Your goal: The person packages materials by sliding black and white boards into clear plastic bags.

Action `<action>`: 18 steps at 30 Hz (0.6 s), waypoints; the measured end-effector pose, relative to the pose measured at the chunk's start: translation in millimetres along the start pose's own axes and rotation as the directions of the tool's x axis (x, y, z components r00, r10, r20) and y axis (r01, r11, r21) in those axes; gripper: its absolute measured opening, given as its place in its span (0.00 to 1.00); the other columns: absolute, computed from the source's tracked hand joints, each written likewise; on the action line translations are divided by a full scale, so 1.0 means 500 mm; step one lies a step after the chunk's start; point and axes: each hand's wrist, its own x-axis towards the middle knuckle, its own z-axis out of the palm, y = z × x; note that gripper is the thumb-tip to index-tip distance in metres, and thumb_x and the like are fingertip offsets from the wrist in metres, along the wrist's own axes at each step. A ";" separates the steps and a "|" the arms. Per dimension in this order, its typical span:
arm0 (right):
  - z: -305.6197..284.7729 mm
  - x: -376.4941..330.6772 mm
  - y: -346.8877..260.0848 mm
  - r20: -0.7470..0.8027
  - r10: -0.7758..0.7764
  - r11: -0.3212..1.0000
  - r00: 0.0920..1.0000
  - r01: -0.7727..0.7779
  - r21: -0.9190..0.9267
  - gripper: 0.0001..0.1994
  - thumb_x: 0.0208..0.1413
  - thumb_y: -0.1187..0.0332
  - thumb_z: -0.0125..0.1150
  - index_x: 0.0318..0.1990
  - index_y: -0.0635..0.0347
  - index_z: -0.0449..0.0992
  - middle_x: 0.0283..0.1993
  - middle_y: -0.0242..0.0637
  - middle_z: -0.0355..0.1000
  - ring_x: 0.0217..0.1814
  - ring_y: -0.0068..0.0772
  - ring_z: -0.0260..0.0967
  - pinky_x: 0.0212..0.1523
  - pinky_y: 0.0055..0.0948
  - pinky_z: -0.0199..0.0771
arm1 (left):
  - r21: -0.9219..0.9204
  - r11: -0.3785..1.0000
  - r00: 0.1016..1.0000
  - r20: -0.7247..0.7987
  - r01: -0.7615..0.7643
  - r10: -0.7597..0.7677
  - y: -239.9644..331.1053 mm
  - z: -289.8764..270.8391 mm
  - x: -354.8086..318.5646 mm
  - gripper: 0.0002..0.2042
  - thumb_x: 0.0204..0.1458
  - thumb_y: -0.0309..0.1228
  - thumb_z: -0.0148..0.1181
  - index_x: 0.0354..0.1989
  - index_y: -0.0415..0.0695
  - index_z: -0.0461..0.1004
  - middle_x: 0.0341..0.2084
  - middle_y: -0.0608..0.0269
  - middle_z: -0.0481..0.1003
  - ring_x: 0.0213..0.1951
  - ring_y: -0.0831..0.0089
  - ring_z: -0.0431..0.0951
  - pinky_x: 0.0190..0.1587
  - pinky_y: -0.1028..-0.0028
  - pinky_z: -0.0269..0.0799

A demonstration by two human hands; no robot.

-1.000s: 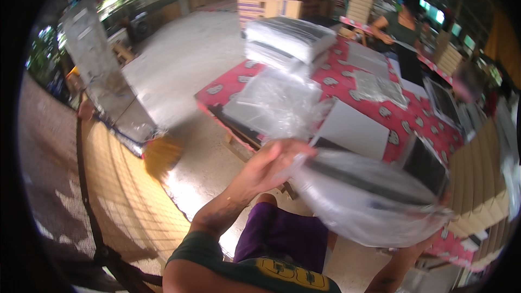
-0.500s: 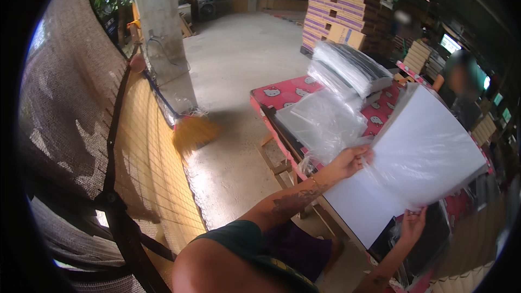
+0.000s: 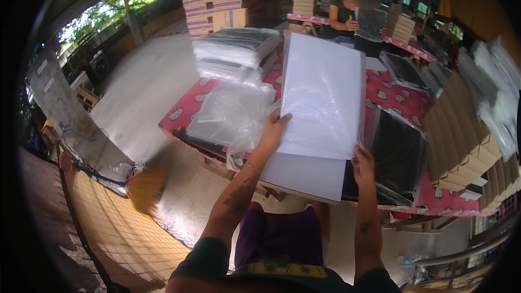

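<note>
A large white sheet or board [image 3: 323, 89] stands tilted up over the table inside a clear plastic sleeve [image 3: 355, 116]. Its lower end overlaps another white surface [image 3: 312, 176] at the table's near edge; I cannot tell whether the two are one piece. My left hand [image 3: 278, 126] pinches the sleeve at its left edge, thumb on the front. At the lower right corner, the fingers of my right hand [image 3: 362, 164] are closed on the sleeve's edge. Empty clear plastic sleeves [image 3: 230, 111] lie left of my left hand. Right of my right hand rests a black panel in plastic [image 3: 399, 154].
Plastic-wrapped panels [image 3: 236, 49] are piled at the table's far left. The pink patterned cover [image 3: 184, 109] shows around them. Folded cardboard [image 3: 461, 130] stands at the right. Boxes [image 3: 217, 5] are stacked behind. Across the table, another person [image 3: 343, 16] holds a dark panel. A broom [image 3: 145, 190] is at left.
My view has swung right, bringing the table to the middle and the other person into fuller sight. The sleeve, bulging before, now lies flatter over the white sheet. Both hands still grip it.
</note>
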 end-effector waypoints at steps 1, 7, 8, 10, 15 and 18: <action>-0.027 0.003 -0.003 0.004 0.021 1.000 1.000 -0.021 -0.011 0.09 0.52 0.66 0.65 0.39 0.55 0.75 0.32 0.23 0.69 0.34 0.16 0.65 0.31 0.17 0.67 | -0.025 1.000 1.000 0.019 -0.010 0.010 0.000 0.014 0.001 0.10 0.54 0.24 0.55 0.44 0.36 0.71 0.35 0.61 0.75 0.37 0.76 0.74 0.42 0.77 0.69; -0.041 -0.055 -0.033 -0.133 0.035 0.997 0.991 -0.025 0.078 0.14 0.54 0.57 0.62 0.41 0.55 0.74 0.34 0.25 0.69 0.36 0.19 0.65 0.33 0.26 0.69 | -0.100 0.991 0.996 0.009 -0.087 0.089 0.065 0.083 -0.019 0.09 0.55 0.24 0.54 0.44 0.37 0.71 0.37 0.62 0.75 0.38 0.78 0.73 0.43 0.78 0.67; -0.024 -0.068 -0.041 -0.113 0.045 0.989 0.993 -0.027 0.149 0.15 0.55 0.56 0.62 0.42 0.55 0.74 0.36 0.26 0.69 0.38 0.19 0.66 0.33 0.27 0.70 | -0.102 0.990 0.995 0.020 -0.096 0.099 0.082 0.087 -0.020 0.10 0.55 0.24 0.53 0.44 0.36 0.71 0.38 0.62 0.74 0.39 0.78 0.72 0.43 0.78 0.67; 0.021 -0.081 -0.058 0.050 0.070 0.958 0.996 -0.081 0.276 0.16 0.56 0.53 0.59 0.42 0.55 0.72 0.39 0.27 0.69 0.40 0.21 0.66 0.34 0.28 0.71 | -0.074 0.991 0.992 0.046 -0.110 0.114 0.076 0.101 -0.013 0.10 0.56 0.25 0.53 0.45 0.36 0.71 0.38 0.61 0.74 0.39 0.78 0.71 0.43 0.78 0.66; 0.041 -0.034 -0.068 0.133 -0.192 0.854 0.972 0.099 0.510 0.07 0.58 0.63 0.58 0.38 0.56 0.71 0.31 0.27 0.69 0.32 0.20 0.67 0.33 0.22 0.74 | -0.006 0.997 0.983 0.167 -0.071 0.070 0.035 0.162 -0.017 0.10 0.58 0.30 0.53 0.43 0.37 0.71 0.38 0.64 0.74 0.38 0.80 0.71 0.41 0.78 0.68; 0.037 -0.030 -0.067 -0.121 -0.173 0.816 0.977 0.211 0.538 0.03 0.59 0.71 0.56 0.37 0.56 0.70 0.27 0.26 0.68 0.26 0.19 0.66 0.33 0.22 0.76 | 0.229 0.969 0.975 0.174 0.098 -0.140 0.005 0.177 -0.067 0.13 0.59 0.36 0.53 0.41 0.37 0.72 0.37 0.62 0.75 0.36 0.78 0.74 0.37 0.75 0.76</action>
